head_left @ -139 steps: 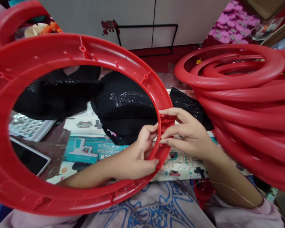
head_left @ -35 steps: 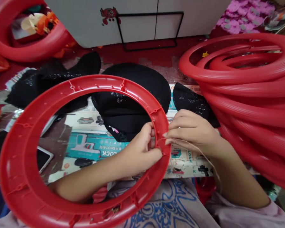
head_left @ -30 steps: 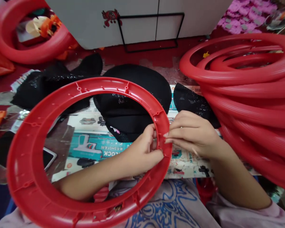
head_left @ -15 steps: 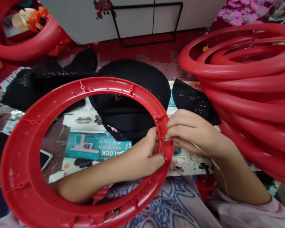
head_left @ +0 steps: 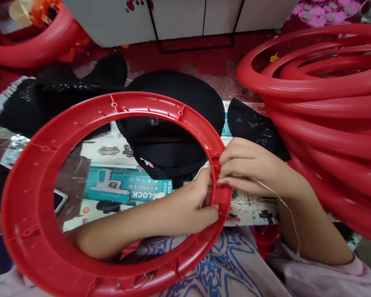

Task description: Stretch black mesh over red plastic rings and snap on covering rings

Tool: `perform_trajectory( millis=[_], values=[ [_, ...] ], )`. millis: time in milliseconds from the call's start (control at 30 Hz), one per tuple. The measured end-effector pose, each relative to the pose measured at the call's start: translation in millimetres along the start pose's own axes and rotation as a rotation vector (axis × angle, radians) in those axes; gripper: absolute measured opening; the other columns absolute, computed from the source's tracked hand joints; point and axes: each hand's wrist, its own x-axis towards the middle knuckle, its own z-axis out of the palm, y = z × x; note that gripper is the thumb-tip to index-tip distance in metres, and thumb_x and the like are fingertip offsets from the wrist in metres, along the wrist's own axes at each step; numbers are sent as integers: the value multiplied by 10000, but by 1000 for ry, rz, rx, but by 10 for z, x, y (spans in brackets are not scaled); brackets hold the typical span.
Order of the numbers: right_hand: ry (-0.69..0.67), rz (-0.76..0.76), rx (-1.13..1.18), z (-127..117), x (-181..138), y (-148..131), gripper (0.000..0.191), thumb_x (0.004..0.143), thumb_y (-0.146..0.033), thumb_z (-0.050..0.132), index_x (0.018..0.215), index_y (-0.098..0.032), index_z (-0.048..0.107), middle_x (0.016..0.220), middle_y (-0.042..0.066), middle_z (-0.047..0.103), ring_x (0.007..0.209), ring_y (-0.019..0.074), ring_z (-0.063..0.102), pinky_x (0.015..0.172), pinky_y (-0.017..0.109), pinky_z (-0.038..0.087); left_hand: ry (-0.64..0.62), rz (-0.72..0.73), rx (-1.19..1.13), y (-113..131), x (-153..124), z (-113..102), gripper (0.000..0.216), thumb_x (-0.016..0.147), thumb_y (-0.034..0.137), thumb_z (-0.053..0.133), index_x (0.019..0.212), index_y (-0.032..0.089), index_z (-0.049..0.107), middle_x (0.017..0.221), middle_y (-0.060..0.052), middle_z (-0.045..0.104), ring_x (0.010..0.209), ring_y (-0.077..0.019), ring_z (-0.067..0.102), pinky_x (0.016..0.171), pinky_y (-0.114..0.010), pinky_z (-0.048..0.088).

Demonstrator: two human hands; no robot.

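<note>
A large red plastic ring [head_left: 26,194], its ribbed hollow side facing up, is held tilted over my lap and the table edge. My left forearm passes through its opening, and my left hand [head_left: 193,206] grips the ring's right-hand band, thumb on the hollow side. Against the outer edge of that same band, my right hand [head_left: 250,167] is closed in a pinch. A thin copper-coloured wire [head_left: 292,218] trails from its palm down along my right forearm; it could be thread. The pinched fingertips hide its other end.
Several red rings [head_left: 327,119] are stacked on the right. Black mesh fabric pieces [head_left: 176,90] lie behind the held ring, over a printed cardboard sheet [head_left: 102,198]. Another red ring [head_left: 46,47] is at the far left. A black wire frame [head_left: 198,47] stands before white panels.
The held ring and both hands have shifted slightly right in the picture, along with some camera movement. More of the thin wire now hangs clear of my right forearm.
</note>
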Motion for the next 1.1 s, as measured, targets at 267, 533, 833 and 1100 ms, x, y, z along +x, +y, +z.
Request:
perform_trajectory(
  millis=[267, 533, 833, 1100],
  values=[
    [-33, 17, 32, -7, -2, -36, 193, 904, -234, 562, 760, -127, 635, 784, 65, 627, 798, 164, 517, 776, 319, 436, -88, -82, -424, -76, 20, 66, 930, 805, 86, 540, 1435, 316, -103, 922, -7, 544, 673, -106, 544, 574, -221, 445],
    [-52, -32, 13, -33, -8, -36, 223, 938, -237, 501, 816, -134, 657, 819, 66, 642, 822, 169, 513, 800, 335, 430, -150, -50, -469, -133, 22, 62, 886, 817, 53, 545, 1440, 320, -26, 830, 30, 527, 674, -98, 526, 648, -265, 474],
    [-16, 1, 17, -23, -30, -60, 169, 909, -223, 545, 779, -148, 623, 801, 46, 626, 807, 157, 495, 796, 324, 424, -156, -1, -475, -85, 12, 50, 850, 819, 49, 533, 1423, 354, 18, 990, 3, 503, 735, -76, 526, 650, -219, 460],
    [-10, 18, -35, -18, -13, -58, 214, 910, -220, 530, 725, -145, 608, 792, 48, 627, 798, 159, 492, 777, 321, 423, -49, 55, -650, -5, 32, 49, 595, 825, 81, 584, 1291, 271, 266, 1273, -78, 470, 1054, -134, 562, 832, -245, 494]
  ],
)
